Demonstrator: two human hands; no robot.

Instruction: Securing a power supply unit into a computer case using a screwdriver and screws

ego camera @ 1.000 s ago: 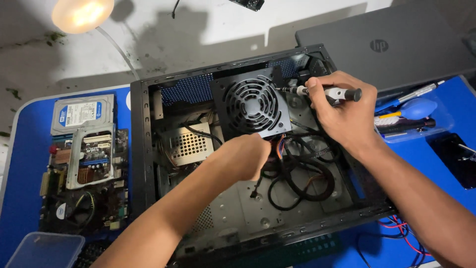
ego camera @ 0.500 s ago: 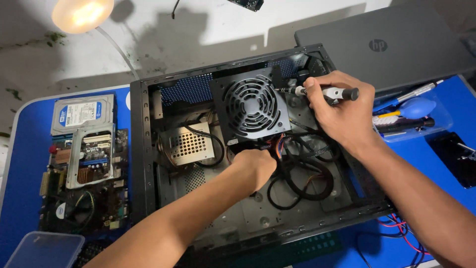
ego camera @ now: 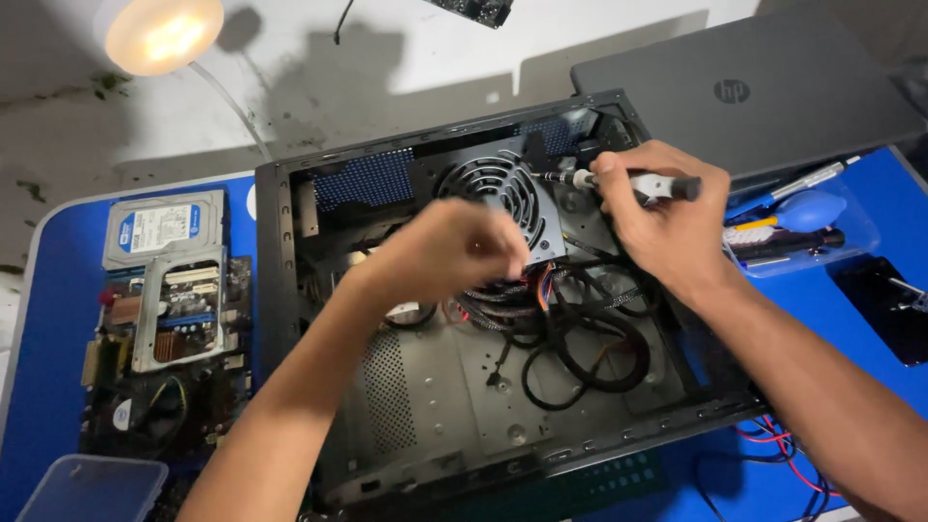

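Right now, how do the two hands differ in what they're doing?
The right hand grips a screwdriver, its tip pointing at the fan unit; the left hand holds no tool that shows. The right hand looks sharp in the picture; the left hand is blurred. The right hand sits at the fan unit's right side; the left hand is in front of it, above the cables. Both reach into the open case.

A black computer case (ego camera: pixel 290 319) lies open on a blue counter (ego camera: pixel 53 319). The right hand (ego camera: pixel 667 217) holds a screwdriver (ego camera: pixel 628 182), its tip pointing at the fan box (ego camera: pixel 498 193) inside. The left hand (ego camera: pixel 449 256) is blurry and sits over the box, above a bunch of black cables (ego camera: pixel 580 333). A hard drive (ego camera: pixel 164 227) and a green board (ego camera: pixel 145 387) lie on the left. A grey laptop (ego camera: pixel 744 92) sits at the back.
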